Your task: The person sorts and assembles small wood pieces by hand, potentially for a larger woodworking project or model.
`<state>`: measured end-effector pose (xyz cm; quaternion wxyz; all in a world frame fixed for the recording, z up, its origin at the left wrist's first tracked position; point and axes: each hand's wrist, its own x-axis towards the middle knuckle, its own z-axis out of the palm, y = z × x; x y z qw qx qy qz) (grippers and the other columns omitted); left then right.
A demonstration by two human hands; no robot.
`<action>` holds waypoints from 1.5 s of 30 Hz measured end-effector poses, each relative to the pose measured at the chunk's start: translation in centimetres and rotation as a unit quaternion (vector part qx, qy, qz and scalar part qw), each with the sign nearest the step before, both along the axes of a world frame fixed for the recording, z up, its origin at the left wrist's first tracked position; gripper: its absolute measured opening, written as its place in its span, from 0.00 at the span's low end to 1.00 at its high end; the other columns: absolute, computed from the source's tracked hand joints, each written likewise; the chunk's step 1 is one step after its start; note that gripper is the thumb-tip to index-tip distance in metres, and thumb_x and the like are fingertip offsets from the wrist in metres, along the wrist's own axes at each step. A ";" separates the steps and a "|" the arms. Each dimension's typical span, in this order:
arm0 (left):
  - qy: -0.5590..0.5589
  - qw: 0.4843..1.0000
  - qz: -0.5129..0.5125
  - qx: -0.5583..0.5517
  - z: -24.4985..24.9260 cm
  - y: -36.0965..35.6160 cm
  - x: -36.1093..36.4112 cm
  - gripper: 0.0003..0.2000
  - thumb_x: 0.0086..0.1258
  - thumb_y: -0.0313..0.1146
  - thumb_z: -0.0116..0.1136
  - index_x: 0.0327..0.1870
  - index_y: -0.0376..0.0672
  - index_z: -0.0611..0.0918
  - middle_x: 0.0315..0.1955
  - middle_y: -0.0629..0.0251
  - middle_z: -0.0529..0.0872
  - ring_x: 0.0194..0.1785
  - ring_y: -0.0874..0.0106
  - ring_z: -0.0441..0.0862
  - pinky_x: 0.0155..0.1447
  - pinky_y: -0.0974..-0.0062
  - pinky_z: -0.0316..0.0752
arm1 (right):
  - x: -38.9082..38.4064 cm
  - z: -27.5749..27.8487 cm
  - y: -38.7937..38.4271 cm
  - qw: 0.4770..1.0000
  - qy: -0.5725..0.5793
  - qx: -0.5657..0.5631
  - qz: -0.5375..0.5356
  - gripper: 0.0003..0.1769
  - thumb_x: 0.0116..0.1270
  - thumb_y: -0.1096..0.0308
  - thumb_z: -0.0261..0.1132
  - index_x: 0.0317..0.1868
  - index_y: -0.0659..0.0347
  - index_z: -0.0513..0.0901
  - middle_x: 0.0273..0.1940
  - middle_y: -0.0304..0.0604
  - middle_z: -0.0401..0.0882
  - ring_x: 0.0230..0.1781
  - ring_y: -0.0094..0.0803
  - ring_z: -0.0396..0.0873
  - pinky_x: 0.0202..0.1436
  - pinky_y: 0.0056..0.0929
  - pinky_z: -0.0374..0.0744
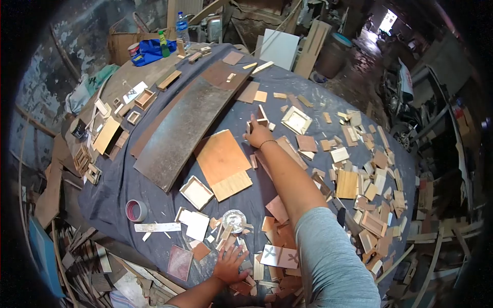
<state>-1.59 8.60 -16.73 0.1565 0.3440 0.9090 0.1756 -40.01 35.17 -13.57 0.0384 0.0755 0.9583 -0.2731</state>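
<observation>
My right hand (pixel 258 135) is stretched far out over the cloth, its fingers closed on a small wooden box (pixel 262 114) with upright thin sides. Part of that box is hidden by the fingers. Near the front edge my left hand (pixel 231 264) lies flat with fingers spread, resting among wood offcuts (pixel 201 251). A clear round dish (pixel 234 220) sits just beyond it, beside several thin wood strips. Left of my right forearm lie an orange-brown wooden panel (pixel 221 154) and a shallow open wooden box (pixel 196 192).
A long dark board (pixel 187 123) lies across the dark cloth (pixel 120 182). Many wood scraps (pixel 370 190) cover the right side. A tape roll (pixel 136 210) is at the left. At the back stand a water bottle (pixel 182 26) and a blue bag (pixel 149 51).
</observation>
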 end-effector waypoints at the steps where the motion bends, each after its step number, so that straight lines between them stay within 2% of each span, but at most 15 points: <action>1: 0.005 1.000 -0.002 0.004 -0.3 -0.1 0.0 0.35 0.59 0.60 0.55 0.68 0.55 0.69 0.69 0.62 0.65 0.71 0.58 0.61 0.74 0.49 0.43 | 0.3 -0.2 -0.3 0.999 0.013 0.045 -0.020 0.43 0.58 0.57 0.68 0.72 0.50 0.58 0.49 0.58 0.79 0.51 0.50 0.79 0.56 0.42 0.77; 4: 0.010 1.000 -0.005 0.005 -0.7 -0.2 0.2 0.36 0.59 0.60 0.54 0.69 0.56 0.68 0.69 0.63 0.65 0.72 0.59 0.60 0.74 0.49 0.42 | 1.0 -1.6 -0.4 0.993 0.073 0.068 -0.058 0.33 0.57 0.56 0.70 0.61 0.52 0.69 0.45 0.55 0.80 0.51 0.48 0.79 0.53 0.43 0.77; 7: -0.004 1.000 -0.008 -0.022 -0.2 -0.2 0.4 0.36 0.61 0.61 0.52 0.70 0.57 0.66 0.71 0.63 0.62 0.74 0.60 0.56 0.75 0.50 0.38 | 3.2 -2.8 0.6 0.988 0.094 -0.048 -0.113 0.20 0.58 0.60 0.69 0.47 0.56 0.74 0.41 0.54 0.80 0.44 0.49 0.80 0.47 0.42 0.78; 9: -0.007 0.999 -0.008 -0.031 0.1 -0.1 0.2 0.36 0.62 0.61 0.51 0.71 0.57 0.65 0.71 0.64 0.60 0.74 0.61 0.54 0.75 0.51 0.37 | 5.5 -2.3 0.9 0.946 0.147 -0.200 -0.207 0.13 0.58 0.65 0.67 0.39 0.61 0.74 0.37 0.51 0.80 0.37 0.44 0.80 0.42 0.37 0.77; 10: -0.001 1.000 -0.004 -0.025 0.0 -0.1 0.2 0.36 0.62 0.60 0.51 0.71 0.56 0.65 0.72 0.64 0.60 0.75 0.61 0.53 0.76 0.52 0.36 | 7.0 -2.4 1.0 0.946 0.149 -0.197 -0.209 0.13 0.58 0.65 0.67 0.39 0.61 0.74 0.37 0.51 0.80 0.37 0.44 0.80 0.42 0.37 0.77; 12: -0.001 1.000 -0.005 -0.020 -0.1 -0.1 0.8 0.35 0.63 0.60 0.50 0.71 0.56 0.65 0.72 0.64 0.60 0.75 0.61 0.52 0.76 0.52 0.34 | 10.6 -3.1 1.1 0.865 0.251 -0.397 -0.179 0.11 0.59 0.67 0.65 0.38 0.64 0.74 0.35 0.47 0.79 0.35 0.37 0.80 0.40 0.32 0.77; 14: 0.012 1.000 0.005 -0.022 0.0 -0.1 0.8 0.34 0.63 0.60 0.49 0.70 0.55 0.65 0.71 0.64 0.60 0.75 0.61 0.51 0.76 0.53 0.33 | 14.1 -3.4 1.0 0.878 0.216 -0.374 -0.207 0.14 0.59 0.67 0.66 0.40 0.67 0.75 0.36 0.47 0.80 0.37 0.33 0.80 0.42 0.30 0.77; 18: 0.037 0.999 0.010 0.017 0.1 -0.1 1.0 0.33 0.61 0.56 0.54 0.67 0.53 0.69 0.70 0.62 0.62 0.75 0.60 0.52 0.76 0.53 0.37 | 18.0 -3.3 0.8 0.938 0.150 -0.276 -0.147 0.23 0.57 0.60 0.69 0.48 0.66 0.77 0.42 0.52 0.81 0.45 0.42 0.79 0.52 0.34 0.76; 20: 0.041 0.998 0.014 0.055 -0.3 -0.1 1.0 0.33 0.59 0.55 0.55 0.67 0.52 0.69 0.69 0.59 0.63 0.73 0.55 0.55 0.74 0.49 0.40 | 18.7 -1.9 0.2 0.982 0.149 -0.052 -0.101 0.27 0.55 0.54 0.71 0.49 0.65 0.78 0.49 0.54 0.78 0.54 0.48 0.74 0.60 0.40 0.71; 26: 0.044 0.998 0.017 0.046 -0.6 -0.3 0.9 0.34 0.58 0.55 0.56 0.67 0.53 0.69 0.69 0.61 0.64 0.73 0.56 0.56 0.75 0.50 0.40 | 13.0 -1.4 -2.1 0.976 0.148 0.063 -0.146 0.33 0.52 0.48 0.72 0.51 0.64 0.78 0.58 0.52 0.72 0.62 0.51 0.65 0.63 0.46 0.67; 30: 0.030 0.998 0.022 0.053 -0.5 -0.3 0.8 0.33 0.59 0.56 0.55 0.67 0.54 0.69 0.68 0.62 0.64 0.73 0.58 0.56 0.75 0.50 0.41 | 7.7 -1.6 -2.7 0.968 0.156 0.071 -0.184 0.36 0.51 0.44 0.71 0.52 0.63 0.78 0.57 0.51 0.73 0.62 0.52 0.66 0.62 0.48 0.68; 32: 0.009 1.000 0.012 0.018 -0.6 -0.3 0.7 0.34 0.63 0.57 0.51 0.70 0.56 0.65 0.70 0.63 0.62 0.75 0.60 0.52 0.76 0.52 0.37 | 6.1 -1.1 -3.2 0.979 0.073 0.005 -0.192 0.33 0.53 0.43 0.69 0.51 0.61 0.80 0.52 0.53 0.78 0.58 0.53 0.71 0.59 0.49 0.71; 37: 0.018 1.000 0.004 0.021 -0.5 -0.4 0.7 0.33 0.63 0.57 0.50 0.70 0.57 0.65 0.71 0.63 0.62 0.75 0.61 0.52 0.76 0.52 0.37 | 8.0 -1.9 -3.2 0.954 0.141 -0.128 -0.232 0.20 0.60 0.52 0.64 0.39 0.64 0.82 0.38 0.58 0.82 0.41 0.54 0.81 0.49 0.44 0.76; 42: 0.020 1.000 0.011 0.018 -0.4 -0.2 0.8 0.34 0.62 0.58 0.52 0.70 0.56 0.66 0.71 0.63 0.61 0.75 0.61 0.52 0.76 0.52 0.37 | 22.6 7.0 -3.4 0.895 0.378 -0.201 -0.130 0.10 0.59 0.71 0.64 0.40 0.66 0.80 0.41 0.54 0.80 0.44 0.51 0.78 0.51 0.40 0.74; 45: 0.034 0.999 0.006 0.011 -0.4 0.0 1.0 0.33 0.61 0.56 0.54 0.68 0.54 0.68 0.70 0.62 0.62 0.75 0.60 0.52 0.76 0.52 0.37 | 33.0 12.0 -3.4 0.862 0.474 -0.161 -0.074 0.17 0.51 0.81 0.64 0.44 0.63 0.81 0.47 0.49 0.79 0.51 0.48 0.75 0.57 0.41 0.71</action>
